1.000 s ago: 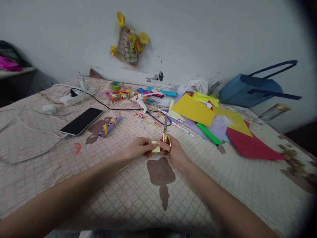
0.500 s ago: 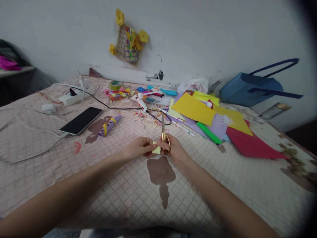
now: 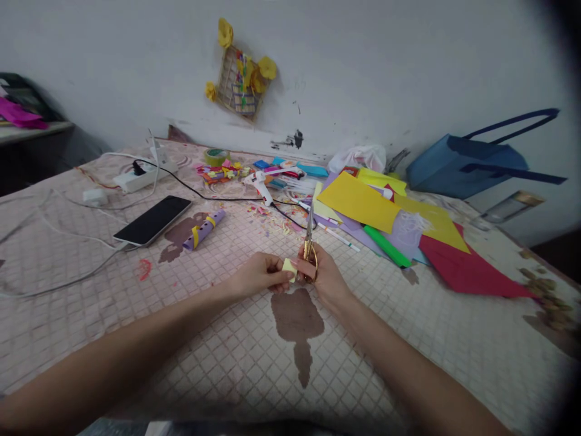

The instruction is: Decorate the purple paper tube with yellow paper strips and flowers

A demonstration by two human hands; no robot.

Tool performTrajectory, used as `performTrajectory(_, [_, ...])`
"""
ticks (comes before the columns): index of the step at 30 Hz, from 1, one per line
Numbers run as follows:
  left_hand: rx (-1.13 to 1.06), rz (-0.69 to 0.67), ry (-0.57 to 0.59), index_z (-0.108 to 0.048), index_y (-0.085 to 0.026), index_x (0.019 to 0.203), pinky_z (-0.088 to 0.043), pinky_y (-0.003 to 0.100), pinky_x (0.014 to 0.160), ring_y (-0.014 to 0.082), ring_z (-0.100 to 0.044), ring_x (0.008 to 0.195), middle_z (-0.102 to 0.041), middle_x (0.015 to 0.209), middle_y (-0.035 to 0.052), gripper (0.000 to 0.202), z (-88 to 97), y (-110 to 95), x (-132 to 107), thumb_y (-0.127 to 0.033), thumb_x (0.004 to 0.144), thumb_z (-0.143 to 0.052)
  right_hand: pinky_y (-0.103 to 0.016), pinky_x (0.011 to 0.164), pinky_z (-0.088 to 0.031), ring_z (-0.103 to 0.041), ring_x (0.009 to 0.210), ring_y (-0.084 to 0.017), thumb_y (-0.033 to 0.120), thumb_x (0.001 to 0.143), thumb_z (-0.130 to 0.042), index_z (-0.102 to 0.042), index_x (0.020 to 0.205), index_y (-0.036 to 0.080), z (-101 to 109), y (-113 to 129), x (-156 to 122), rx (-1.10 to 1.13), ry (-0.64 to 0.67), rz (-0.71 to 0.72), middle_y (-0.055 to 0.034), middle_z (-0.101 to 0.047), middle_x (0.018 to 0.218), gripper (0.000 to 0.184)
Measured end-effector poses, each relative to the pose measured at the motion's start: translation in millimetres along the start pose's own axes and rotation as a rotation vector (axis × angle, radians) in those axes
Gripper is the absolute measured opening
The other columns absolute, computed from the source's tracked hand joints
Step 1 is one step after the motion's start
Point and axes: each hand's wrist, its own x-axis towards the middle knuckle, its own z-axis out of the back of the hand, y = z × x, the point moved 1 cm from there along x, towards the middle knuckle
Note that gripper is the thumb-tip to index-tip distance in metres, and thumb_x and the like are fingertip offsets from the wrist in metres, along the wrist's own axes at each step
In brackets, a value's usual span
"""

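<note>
Between my two hands is a small pale yellow piece of paper (image 3: 289, 269). My left hand (image 3: 265, 272) pinches it from the left with thumb and fingers. Gold-handled scissors (image 3: 309, 239) are gripped in my right hand (image 3: 321, 269), their blades together and pointing away toward the wall. The right fingertips reach the paper's right side as well. Left of my hands lies a purple paper roll (image 3: 204, 230) with yellow bands and dark spots.
A tablet-like device (image 3: 153, 221) on a charging cable lies left, near a power strip (image 3: 145, 175). Behind my hands are a white glue gun (image 3: 259, 186), paper scraps and green tape (image 3: 216, 157). Coloured sheets (image 3: 358, 200), a green roll (image 3: 387, 246) and a blue bag (image 3: 467, 163) occupy the right.
The small paper has turned and looks more folded between my fingers. My right hand and the scissors have shifted slightly right. The whole view has moved a little.
</note>
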Motion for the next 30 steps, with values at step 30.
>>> performTrajectory(30, [0.099, 0.12, 0.191, -0.055, -0.013, 0.066, -0.044, 0.019, 0.05, 0.0072, -0.055, 0.047, -0.063, 0.057, -0.0009, 0.026, 11.0, -6, -4, -0.038, 0.069, -0.064, -0.02, 0.042, -0.033, -0.04, 0.047, -0.006, 0.036, 0.059, -0.074, -0.046, 0.074, 0.019, 10, 13, 3, -0.159, 0.204, -0.072, 0.0072, -0.047, 0.06, 0.036])
